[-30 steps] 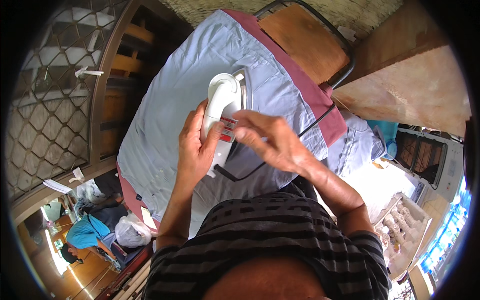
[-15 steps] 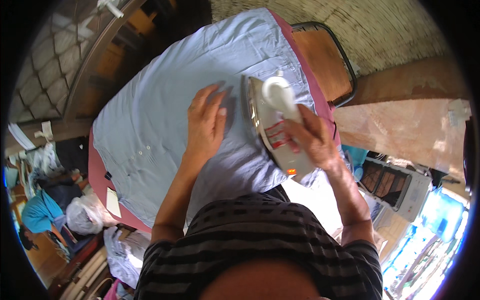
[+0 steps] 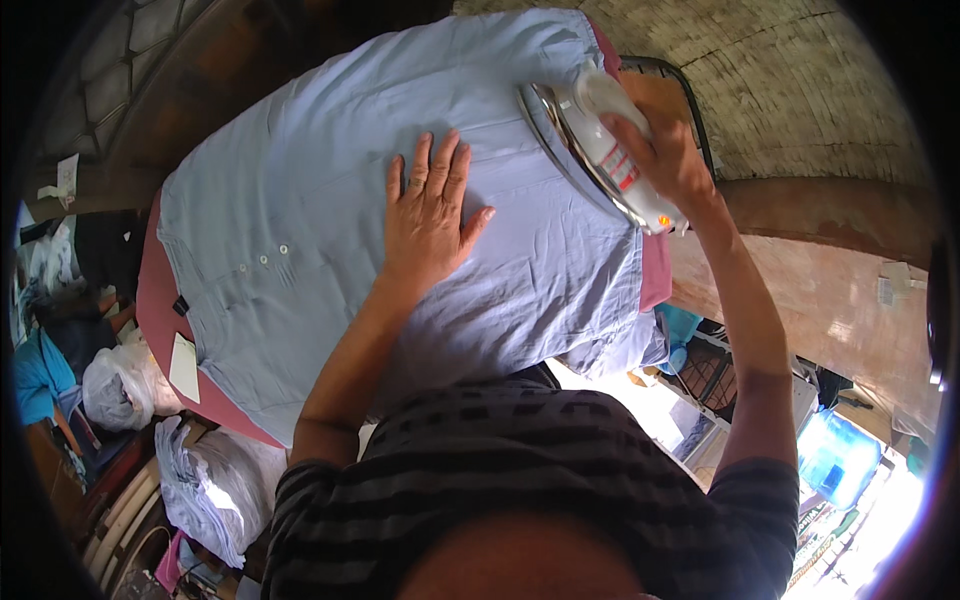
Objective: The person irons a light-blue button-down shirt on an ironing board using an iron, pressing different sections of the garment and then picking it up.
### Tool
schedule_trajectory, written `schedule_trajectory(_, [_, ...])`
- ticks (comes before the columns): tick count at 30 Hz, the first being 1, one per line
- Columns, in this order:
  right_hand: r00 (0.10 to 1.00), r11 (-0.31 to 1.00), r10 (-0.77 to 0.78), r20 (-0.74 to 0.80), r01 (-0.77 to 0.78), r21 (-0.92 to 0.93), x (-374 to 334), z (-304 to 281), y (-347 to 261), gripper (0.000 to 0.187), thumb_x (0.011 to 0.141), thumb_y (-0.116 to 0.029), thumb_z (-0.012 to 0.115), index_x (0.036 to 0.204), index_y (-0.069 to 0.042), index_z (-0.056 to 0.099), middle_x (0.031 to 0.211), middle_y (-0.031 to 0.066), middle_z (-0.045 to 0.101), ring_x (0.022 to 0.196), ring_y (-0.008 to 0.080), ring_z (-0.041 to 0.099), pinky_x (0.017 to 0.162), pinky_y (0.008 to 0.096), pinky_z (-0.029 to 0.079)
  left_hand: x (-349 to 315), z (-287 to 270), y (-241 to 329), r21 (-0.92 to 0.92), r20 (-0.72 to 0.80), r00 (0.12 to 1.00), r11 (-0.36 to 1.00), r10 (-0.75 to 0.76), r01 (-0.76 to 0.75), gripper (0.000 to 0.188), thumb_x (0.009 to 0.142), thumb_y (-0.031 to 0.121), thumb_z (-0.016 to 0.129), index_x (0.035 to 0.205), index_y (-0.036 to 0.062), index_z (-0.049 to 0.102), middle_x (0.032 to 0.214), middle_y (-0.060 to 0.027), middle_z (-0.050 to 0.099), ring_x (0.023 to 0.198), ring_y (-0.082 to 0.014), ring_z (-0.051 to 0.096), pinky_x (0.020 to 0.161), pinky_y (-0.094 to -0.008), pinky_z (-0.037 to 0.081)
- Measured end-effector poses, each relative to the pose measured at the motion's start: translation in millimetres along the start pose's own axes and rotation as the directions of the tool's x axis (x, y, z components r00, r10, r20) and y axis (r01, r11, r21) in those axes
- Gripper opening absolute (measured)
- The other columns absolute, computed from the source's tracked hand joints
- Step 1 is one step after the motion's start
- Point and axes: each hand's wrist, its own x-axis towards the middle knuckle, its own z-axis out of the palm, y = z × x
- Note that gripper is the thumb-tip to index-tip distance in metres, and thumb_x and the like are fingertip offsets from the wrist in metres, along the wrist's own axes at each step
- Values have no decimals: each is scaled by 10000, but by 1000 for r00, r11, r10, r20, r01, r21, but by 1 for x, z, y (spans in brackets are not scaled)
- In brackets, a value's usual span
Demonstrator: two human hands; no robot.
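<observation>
A light blue garment (image 3: 330, 190) with white buttons lies spread over a maroon-covered ironing board (image 3: 150, 290). My right hand (image 3: 670, 165) is closed round the handle of a white clothes iron (image 3: 612, 150), which stands over the garment's far right part, near the board's edge. The iron's orange light glows at its heel. I cannot tell whether its soleplate presses fully on the cloth. Flat on the middle of the garment rests my left hand (image 3: 430, 210), fingers stretched out and thumb apart. Wrinkles run through the cloth between that hand and my body.
A brown chair seat (image 3: 650, 95) with a dark frame stands beyond the board's right end. Plastic bags (image 3: 125, 385) and folded clothes (image 3: 215, 490) lie at the lower left. A pale card (image 3: 184, 368) sits on the board's left edge. A blue water container (image 3: 838, 455) stands at the right.
The iron has moved up and right, toward the board's far right edge. My left hand has flattened onto the cloth, slightly to the right. The whole view has shifted a little.
</observation>
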Motion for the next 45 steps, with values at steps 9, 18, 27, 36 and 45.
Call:
schedule_trajectory(9, [968,997,65,241,-75,29,9,-22,17,437,902,-400,698,1061,6,676,819,217,695,735,318,711,669,365,556,-5,-6,-3,32,-15,999,998,-47,47,682,940,464,537,1468,48,419,1589,-88,319,1467,-314,283,1150,-562,224])
schedule_trajectory(18, [806,902,-394,442,432,17,84,-15,38,392,839,-365,776,969,-13,662,728,164,640,616,262,621,606,347,492,-4,-1,2,148,-103,982,973,-161,175,545,978,281,457,1482,79,413,1584,-51,347,1467,-277,300,1165,-544,204])
schedule_trajectory(27, [749,872,-464,473,480,95,119,-20,70,339,838,-299,779,940,2,660,724,137,652,627,198,620,613,321,492,-5,-2,9,166,-55,967,952,-250,256,559,959,249,470,1490,92,402,1591,-38,336,1470,-277,294,1167,-546,200])
schedule_trajectory(36, [696,834,-511,504,544,95,128,-12,55,374,814,-366,796,897,-32,649,687,126,641,589,210,596,588,327,477,2,-1,9,154,-61,969,957,-240,247,569,947,237,478,1492,91,399,1585,-41,347,1468,-271,303,1166,-539,207])
schedule_trajectory(45, [617,729,-603,506,684,36,133,-10,39,365,817,-368,784,900,-32,669,678,137,660,591,225,638,584,348,492,-9,0,4,145,-115,962,954,-248,263,566,929,239,519,1460,66,428,1561,-74,381,1455,-286,321,1150,-552,243])
